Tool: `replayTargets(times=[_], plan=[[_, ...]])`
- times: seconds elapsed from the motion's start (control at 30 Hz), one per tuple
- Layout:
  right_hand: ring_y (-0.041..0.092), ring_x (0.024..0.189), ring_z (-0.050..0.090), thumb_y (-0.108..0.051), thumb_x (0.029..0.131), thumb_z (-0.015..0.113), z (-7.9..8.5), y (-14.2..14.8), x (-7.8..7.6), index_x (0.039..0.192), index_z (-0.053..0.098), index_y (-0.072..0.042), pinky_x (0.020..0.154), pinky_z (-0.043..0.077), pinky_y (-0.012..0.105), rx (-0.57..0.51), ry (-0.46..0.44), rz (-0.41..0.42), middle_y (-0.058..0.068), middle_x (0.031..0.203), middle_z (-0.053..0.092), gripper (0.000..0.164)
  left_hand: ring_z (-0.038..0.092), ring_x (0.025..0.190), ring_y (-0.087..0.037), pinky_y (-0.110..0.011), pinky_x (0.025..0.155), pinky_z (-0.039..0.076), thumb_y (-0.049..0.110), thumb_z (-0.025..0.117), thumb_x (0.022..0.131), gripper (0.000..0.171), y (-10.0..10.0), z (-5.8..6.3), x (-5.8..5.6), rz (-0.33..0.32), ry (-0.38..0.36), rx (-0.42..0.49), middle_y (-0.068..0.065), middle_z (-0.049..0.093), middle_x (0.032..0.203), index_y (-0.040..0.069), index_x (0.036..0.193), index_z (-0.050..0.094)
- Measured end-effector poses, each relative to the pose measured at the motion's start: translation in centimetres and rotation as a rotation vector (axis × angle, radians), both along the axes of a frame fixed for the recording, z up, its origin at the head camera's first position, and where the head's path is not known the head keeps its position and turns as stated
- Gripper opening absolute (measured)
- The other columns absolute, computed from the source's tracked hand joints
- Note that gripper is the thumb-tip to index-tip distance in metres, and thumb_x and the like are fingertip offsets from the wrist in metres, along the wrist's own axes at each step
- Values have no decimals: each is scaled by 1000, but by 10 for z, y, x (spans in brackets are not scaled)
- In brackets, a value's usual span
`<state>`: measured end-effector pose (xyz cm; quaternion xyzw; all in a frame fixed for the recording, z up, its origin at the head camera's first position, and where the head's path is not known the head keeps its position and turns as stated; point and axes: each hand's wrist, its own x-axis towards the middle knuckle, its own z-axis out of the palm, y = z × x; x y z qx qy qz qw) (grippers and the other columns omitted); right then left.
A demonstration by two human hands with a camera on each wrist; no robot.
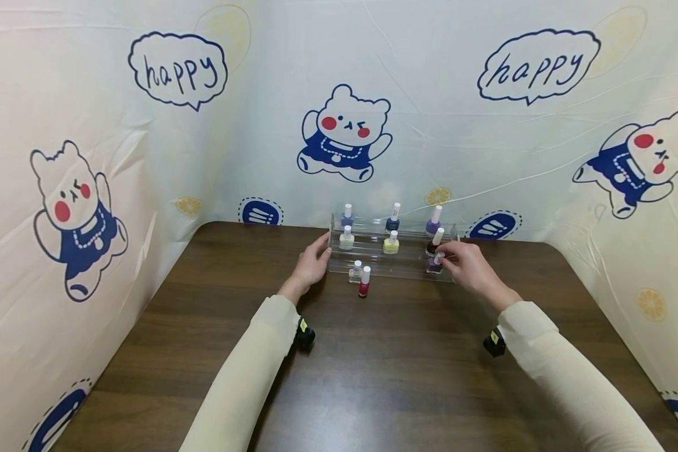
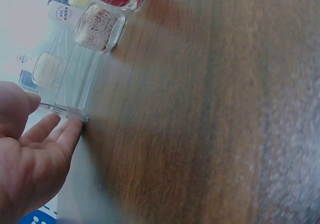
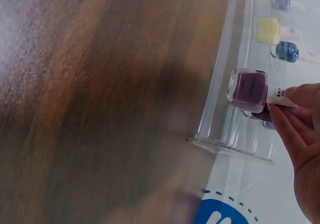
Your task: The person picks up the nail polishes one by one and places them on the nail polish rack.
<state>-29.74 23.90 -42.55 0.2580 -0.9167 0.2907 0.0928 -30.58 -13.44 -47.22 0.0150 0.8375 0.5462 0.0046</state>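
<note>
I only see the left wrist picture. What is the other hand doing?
Observer: The right hand pinches the white cap of a purple bottle on the clear rack's lowest step.
Operator: How many bottles are on the top step?
Observer: Three, seen from the head camera.
Operator: Is the red bottle on the rack?
Observer: No, the red bottle stands on the table in front of it.
</note>
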Motion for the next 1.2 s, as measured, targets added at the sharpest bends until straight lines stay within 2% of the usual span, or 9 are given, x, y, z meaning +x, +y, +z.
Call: replayTargets(times=[0.43, 1.2], plan=[[35, 98, 70, 1, 97, 67, -7, 2, -5, 114, 71, 5, 86, 58, 54, 36, -31, -10, 21, 112, 72, 19, 43, 143, -33, -49, 120, 31, 16, 46, 110, 52, -1, 0, 0, 1, 0, 6, -13, 50, 154, 24, 160, 37], [32, 97, 68, 1, 96, 68, -8, 0, -2, 114, 72, 4, 84, 58, 53, 55, -33, -22, 21, 113, 72, 19, 41, 145, -34, -49, 121, 30, 18, 46, 110, 53, -1, -2, -1, -4, -13, -2, -13, 47, 157, 23, 162, 34]])
